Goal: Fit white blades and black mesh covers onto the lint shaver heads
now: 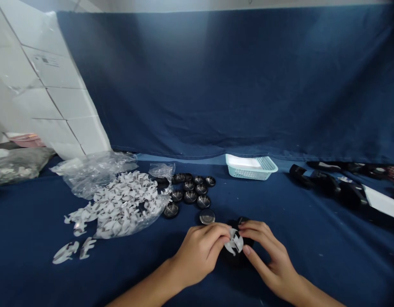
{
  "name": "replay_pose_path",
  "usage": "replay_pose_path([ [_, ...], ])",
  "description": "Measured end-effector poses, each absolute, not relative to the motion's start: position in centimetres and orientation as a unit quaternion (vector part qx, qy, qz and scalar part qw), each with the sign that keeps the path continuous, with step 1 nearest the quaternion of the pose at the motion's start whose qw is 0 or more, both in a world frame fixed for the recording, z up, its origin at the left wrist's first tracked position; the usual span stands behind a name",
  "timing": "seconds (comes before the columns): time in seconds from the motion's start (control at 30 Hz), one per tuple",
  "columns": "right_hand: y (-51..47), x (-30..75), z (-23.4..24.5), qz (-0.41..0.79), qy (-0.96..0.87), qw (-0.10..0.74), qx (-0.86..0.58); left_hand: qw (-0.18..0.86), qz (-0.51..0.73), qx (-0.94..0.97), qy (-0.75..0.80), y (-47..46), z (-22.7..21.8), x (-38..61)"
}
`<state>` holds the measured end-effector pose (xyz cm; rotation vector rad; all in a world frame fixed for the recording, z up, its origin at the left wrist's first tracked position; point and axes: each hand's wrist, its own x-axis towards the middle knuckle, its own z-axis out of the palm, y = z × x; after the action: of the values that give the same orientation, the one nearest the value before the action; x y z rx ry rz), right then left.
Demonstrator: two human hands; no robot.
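Note:
A round, notched white plastic piece (pixel 234 243) is between my two hands, over a dark part (pixel 230 258) that is mostly hidden by shadow and fingers. My left hand (pixel 201 251) pinches the white piece at its left edge between thumb and fingers. From the other side, my right hand (pixel 270 256) closes its thumb and fingertips around the right edge. Just beyond my left fingers lies a black disc with a perforated grey face (pixel 207 216). Behind it several round black caps (pixel 190 196) with shiny faces lie in loose rows.
Left of the caps, many white plastic pieces (pixel 120 204) spill from a clear bag (pixel 91 170). Two loose pieces (pixel 65 252) lie nearer. A light-blue basket (pixel 253 174) stands at the back. Black parts (pixel 325 183) and a white sheet (pixel 382 201) lie at right. Blue cloth (pixel 235 85) hangs behind.

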<state>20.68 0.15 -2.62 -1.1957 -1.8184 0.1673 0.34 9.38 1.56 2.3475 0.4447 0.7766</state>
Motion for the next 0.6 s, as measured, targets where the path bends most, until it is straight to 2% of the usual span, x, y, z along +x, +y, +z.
replay_pose_path([
  [0.27,-0.49,20.25,-2.86,0.096,-0.735,0.466,-0.482,0.298,0.228,0.909,0.180,9.42,1.25,0.24],
  [0.6,-0.16,20.35,-3.16,0.127,-0.696,0.476,-0.523,0.377,0.232,0.866,0.231,9.13,1.31,0.81],
])
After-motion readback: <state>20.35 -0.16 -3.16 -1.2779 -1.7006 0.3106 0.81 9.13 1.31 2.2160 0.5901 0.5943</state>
